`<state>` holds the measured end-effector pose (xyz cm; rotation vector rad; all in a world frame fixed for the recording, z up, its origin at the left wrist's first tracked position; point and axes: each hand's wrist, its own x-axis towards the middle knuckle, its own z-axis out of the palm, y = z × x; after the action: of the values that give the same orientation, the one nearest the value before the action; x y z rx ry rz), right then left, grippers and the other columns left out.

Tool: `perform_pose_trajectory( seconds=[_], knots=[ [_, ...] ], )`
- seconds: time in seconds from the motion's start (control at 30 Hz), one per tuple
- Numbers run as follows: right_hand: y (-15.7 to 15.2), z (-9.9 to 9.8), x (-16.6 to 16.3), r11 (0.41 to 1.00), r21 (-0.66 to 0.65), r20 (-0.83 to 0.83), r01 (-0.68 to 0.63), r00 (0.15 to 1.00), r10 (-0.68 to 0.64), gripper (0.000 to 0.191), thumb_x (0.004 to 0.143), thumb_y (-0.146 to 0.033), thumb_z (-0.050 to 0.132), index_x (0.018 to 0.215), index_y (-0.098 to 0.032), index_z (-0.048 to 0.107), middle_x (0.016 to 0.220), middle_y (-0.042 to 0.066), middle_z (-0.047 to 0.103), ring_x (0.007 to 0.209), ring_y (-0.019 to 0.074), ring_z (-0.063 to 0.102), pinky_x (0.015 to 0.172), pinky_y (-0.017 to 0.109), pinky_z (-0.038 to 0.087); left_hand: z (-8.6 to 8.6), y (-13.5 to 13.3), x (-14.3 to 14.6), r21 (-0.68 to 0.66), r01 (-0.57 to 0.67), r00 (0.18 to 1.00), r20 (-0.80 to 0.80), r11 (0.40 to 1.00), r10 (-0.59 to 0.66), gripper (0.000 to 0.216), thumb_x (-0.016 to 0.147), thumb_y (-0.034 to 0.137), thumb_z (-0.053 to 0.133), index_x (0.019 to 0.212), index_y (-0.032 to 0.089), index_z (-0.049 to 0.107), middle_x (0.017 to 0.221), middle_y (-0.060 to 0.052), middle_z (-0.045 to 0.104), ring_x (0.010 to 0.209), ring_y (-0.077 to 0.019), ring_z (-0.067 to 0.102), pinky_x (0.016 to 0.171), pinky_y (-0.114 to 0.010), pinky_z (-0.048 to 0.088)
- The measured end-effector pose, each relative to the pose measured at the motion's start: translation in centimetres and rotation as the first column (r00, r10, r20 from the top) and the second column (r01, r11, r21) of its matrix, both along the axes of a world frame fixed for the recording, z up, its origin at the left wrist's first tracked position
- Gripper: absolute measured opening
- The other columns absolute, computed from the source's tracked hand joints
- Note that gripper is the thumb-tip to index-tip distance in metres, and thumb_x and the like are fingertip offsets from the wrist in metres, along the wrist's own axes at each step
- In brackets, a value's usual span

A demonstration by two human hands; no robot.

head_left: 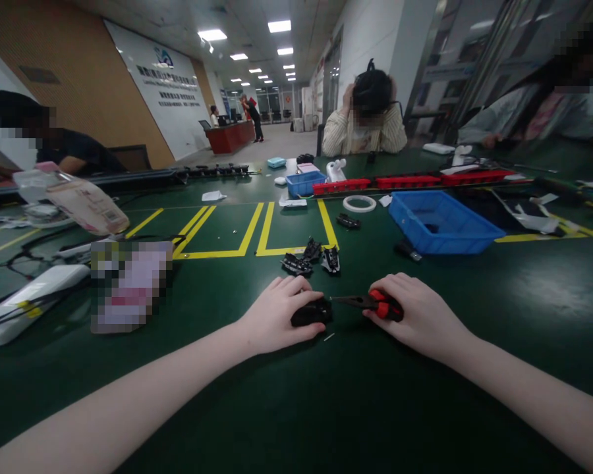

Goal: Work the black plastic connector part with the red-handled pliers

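Observation:
My left hand (281,313) is closed around a small black plastic part (312,314), pressed down on or just above the green table (257,408). In my right hand (415,313) is a pair of needle-nose pliers (383,305) with red and black handles. Their thin jaws point left, and the tips come close to the black part's right end; whether they touch it I cannot tell. A short thin pale strip (329,337) lies in front of the part. Just beyond my left hand sits a cluster of black broken-looking pieces (298,263).
A blue bin (442,247) stands right of centre, with a small black connector (408,250) beside it. Behind are a tape roll (360,203), a smaller blue bin (304,184) and red strips (408,182). A phone (133,286) lies left. Several people sit around the table.

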<state>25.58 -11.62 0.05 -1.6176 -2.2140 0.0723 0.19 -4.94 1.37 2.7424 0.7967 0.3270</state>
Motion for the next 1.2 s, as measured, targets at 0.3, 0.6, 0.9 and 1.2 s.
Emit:
perform_pose_trajectory(
  seconds=[0.3, 0.6, 0.9, 1.2],
  knots=[
    [-1.2, 0.2, -0.6, 0.991, -0.086, -0.151, 0.098, 0.982, -0.11, 0.026, 0.069, -0.032, 0.066, 0.09, -0.022, 0.056, 0.087, 0.005, 0.06, 0.076, 0.0206, 0.057, 0.066, 0.037, 0.049, -0.2, -0.9, -0.3, 0.104, 0.023, 0.979, 0.199, 0.994, -0.044, 0.04, 0.08, 0.03, 0.058, 0.118, 0.021, 0.051, 0.113, -0.008, 0.057, 0.103, -0.0241, 0.051, 0.09, -0.039, 0.035],
    [-1.6, 0.5, 0.1, 0.968, -0.221, -0.544, 0.116, 0.809, -0.221, 0.029, 0.085, -0.035, 0.046, 0.111, -0.024, 0.047, 0.099, 0.007, 0.063, 0.085, 0.0204, 0.062, 0.071, 0.036, 0.053, 1.1, -5.0, 3.8, -0.349, -0.139, 0.811, 0.497, 0.927, 0.308, 0.005, 0.083, 0.019, 0.051, 0.088, 0.019, 0.049, 0.089, -0.005, 0.054, 0.082, -0.0181, 0.052, 0.071, -0.031, 0.044],
    [-3.3, 1.7, -2.0, 0.993, -0.057, -0.602, -0.1, 0.797, 0.045, 0.026, 0.084, -0.017, 0.04, 0.106, -0.023, 0.052, 0.103, 0.005, 0.063, 0.093, 0.0184, 0.061, 0.08, 0.036, 0.052, 0.9, -7.1, 6.6, -0.749, 0.256, 0.704, 0.577, 0.611, 0.413, 0.037, 0.085, 0.012, 0.05, 0.122, 0.018, 0.046, 0.123, -0.009, 0.056, 0.118, -0.0203, 0.052, 0.105, -0.037, 0.04],
    [-3.9, 2.6, -2.4, 0.983, -0.038, -0.537, -0.18, 0.833, 0.131, 0.016, 0.088, -0.023, 0.047, 0.101, -0.022, 0.055, 0.098, 0.004, 0.064, 0.088, 0.0172, 0.062, 0.077, 0.033, 0.051, -1.0, -7.6, 6.6, -0.709, 0.312, 0.569, 0.673, 0.632, 0.473, 0.021, 0.085, 0.02, 0.057, 0.104, 0.013, 0.052, 0.106, -0.008, 0.064, 0.102, -0.0201, 0.06, 0.092, -0.035, 0.048]
  ],
)
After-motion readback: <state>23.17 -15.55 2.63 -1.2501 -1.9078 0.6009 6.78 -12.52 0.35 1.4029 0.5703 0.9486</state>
